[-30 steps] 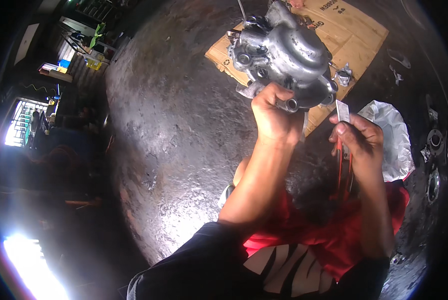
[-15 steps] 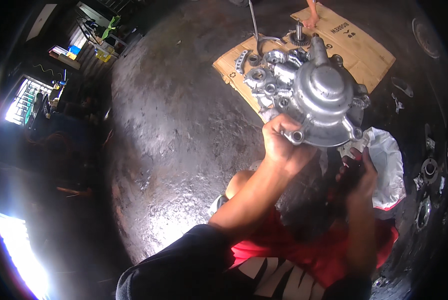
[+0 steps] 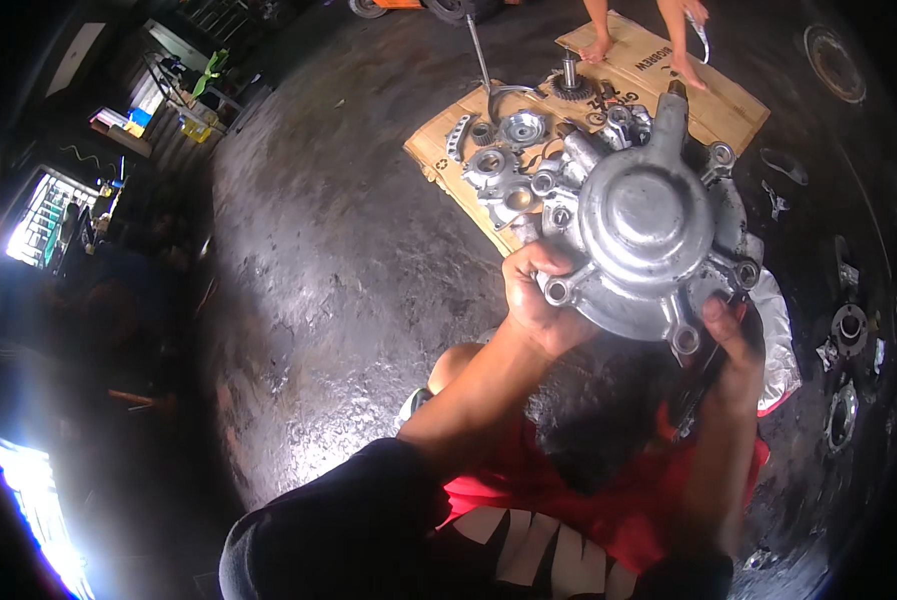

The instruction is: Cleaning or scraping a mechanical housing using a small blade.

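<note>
A silvery cast-metal gear housing [image 3: 643, 225], with a domed middle, bolt lugs round its rim and a spout-like neck, is held up before me. My left hand [image 3: 543, 300] is closed on its lower left rim, thumb on the face beside a bolt lug. My right hand [image 3: 736, 340] is at the lower right rim, its thumb up against the edge near two lugs. Shadow hides most of that hand's fingers, and a dark thin shape beside them is too dim to name. The housing's underside is out of sight.
Flattened cardboard [image 3: 448, 150] on the floor bears a toothed gear [image 3: 571, 88], a ring-shaped metal part [image 3: 523, 127] and other metal pieces. Another person's bare feet [image 3: 686, 70] are at its far end. A white sack [image 3: 776, 340] and a flanged metal ring [image 3: 848, 328] lie to the right.
The housing has come lower and nearer in view, still in my left hand. My right hand has risen from below to its lower right rim. Another person's legs now show more at the top.
</note>
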Action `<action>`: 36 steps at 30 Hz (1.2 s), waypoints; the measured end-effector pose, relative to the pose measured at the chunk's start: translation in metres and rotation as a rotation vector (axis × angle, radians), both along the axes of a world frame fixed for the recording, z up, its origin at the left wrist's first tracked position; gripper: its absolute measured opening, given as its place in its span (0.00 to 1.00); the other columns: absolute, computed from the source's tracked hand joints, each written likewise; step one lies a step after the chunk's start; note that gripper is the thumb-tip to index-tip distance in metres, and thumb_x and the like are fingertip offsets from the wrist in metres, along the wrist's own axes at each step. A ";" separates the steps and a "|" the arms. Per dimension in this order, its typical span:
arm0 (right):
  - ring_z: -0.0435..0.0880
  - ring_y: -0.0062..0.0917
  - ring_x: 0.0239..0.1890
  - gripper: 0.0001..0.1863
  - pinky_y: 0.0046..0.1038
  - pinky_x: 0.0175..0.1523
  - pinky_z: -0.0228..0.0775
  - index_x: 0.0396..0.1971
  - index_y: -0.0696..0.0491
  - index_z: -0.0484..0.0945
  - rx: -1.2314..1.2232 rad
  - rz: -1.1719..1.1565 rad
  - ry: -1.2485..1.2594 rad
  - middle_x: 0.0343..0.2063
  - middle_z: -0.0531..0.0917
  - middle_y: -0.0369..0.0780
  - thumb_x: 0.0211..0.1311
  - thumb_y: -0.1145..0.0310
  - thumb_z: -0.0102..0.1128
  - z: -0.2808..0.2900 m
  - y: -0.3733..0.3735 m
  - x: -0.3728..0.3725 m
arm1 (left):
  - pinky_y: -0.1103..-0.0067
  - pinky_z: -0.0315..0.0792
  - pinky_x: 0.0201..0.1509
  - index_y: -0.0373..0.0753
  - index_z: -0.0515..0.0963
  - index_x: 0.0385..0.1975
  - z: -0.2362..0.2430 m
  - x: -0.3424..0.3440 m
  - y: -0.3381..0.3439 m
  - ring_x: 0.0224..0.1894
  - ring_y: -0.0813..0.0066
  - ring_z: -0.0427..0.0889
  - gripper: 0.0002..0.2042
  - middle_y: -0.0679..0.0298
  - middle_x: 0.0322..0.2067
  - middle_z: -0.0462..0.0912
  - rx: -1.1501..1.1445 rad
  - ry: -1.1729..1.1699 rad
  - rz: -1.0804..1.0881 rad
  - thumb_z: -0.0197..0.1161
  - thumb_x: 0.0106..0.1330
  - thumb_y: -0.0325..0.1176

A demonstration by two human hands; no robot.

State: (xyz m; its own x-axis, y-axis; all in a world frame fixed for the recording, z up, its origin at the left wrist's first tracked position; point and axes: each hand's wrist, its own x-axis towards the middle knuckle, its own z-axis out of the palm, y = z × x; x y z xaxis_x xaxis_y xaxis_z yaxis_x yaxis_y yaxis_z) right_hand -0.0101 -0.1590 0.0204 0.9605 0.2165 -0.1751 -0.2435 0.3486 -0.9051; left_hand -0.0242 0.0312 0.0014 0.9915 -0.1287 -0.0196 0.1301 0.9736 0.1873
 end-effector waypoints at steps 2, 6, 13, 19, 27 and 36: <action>0.69 0.17 0.13 0.17 0.17 0.16 0.60 0.31 0.55 0.70 -0.013 -0.034 -0.010 0.18 0.72 0.33 0.43 0.64 0.66 0.004 0.007 -0.005 | 0.59 0.63 0.54 0.31 0.74 0.33 -0.005 0.003 0.002 0.42 0.54 0.75 0.19 0.51 0.37 0.77 0.035 0.006 0.053 0.50 0.38 0.32; 0.69 0.16 0.14 0.17 0.17 0.16 0.60 0.30 0.56 0.70 0.014 -0.063 0.008 0.19 0.73 0.34 0.42 0.67 0.67 -0.002 0.010 -0.004 | 0.60 0.62 0.54 0.34 0.74 0.36 -0.012 0.007 0.004 0.43 0.56 0.74 0.20 0.53 0.39 0.77 -0.014 0.039 0.097 0.52 0.40 0.35; 0.71 0.17 0.16 0.16 0.18 0.15 0.61 0.31 0.56 0.72 -0.041 -0.076 0.099 0.20 0.73 0.34 0.42 0.65 0.65 -0.011 0.001 0.013 | 0.58 0.56 0.59 0.39 0.63 0.54 -0.003 0.012 -0.014 0.54 0.55 0.67 0.34 0.54 0.53 0.68 0.111 0.060 -0.009 0.53 0.39 0.40; 0.71 0.19 0.14 0.14 0.19 0.14 0.61 0.31 0.55 0.73 0.015 -0.177 0.313 0.19 0.73 0.35 0.45 0.63 0.60 -0.030 0.012 0.025 | 0.59 0.54 0.59 0.37 0.64 0.53 -0.013 0.014 -0.021 0.54 0.55 0.65 0.35 0.53 0.53 0.67 0.062 0.245 -0.062 0.51 0.37 0.40; 0.67 0.19 0.11 0.13 0.19 0.14 0.59 0.30 0.50 0.72 0.100 -0.207 0.503 0.17 0.71 0.34 0.52 0.56 0.54 -0.034 0.029 0.029 | 0.59 0.54 0.60 0.36 0.62 0.54 -0.007 0.015 -0.025 0.55 0.54 0.64 0.37 0.52 0.54 0.65 0.002 0.339 -0.088 0.50 0.35 0.40; 0.68 0.25 0.13 0.13 0.27 0.17 0.60 0.34 0.50 0.68 0.096 0.070 0.572 0.18 0.72 0.38 0.54 0.57 0.49 -0.045 0.026 0.025 | 0.58 0.62 0.46 0.38 0.70 0.38 -0.019 0.026 0.001 0.39 0.57 0.71 0.19 0.54 0.35 0.73 0.193 0.480 0.077 0.46 0.46 0.40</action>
State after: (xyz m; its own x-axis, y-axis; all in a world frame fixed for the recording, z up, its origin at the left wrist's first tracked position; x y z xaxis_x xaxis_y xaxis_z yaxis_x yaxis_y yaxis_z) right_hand 0.0145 -0.1332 -0.0244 0.7021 0.3162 -0.6380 -0.7095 0.3880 -0.5883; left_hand 0.0019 0.0325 -0.0171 0.8714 -0.0048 -0.4905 0.1747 0.9375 0.3011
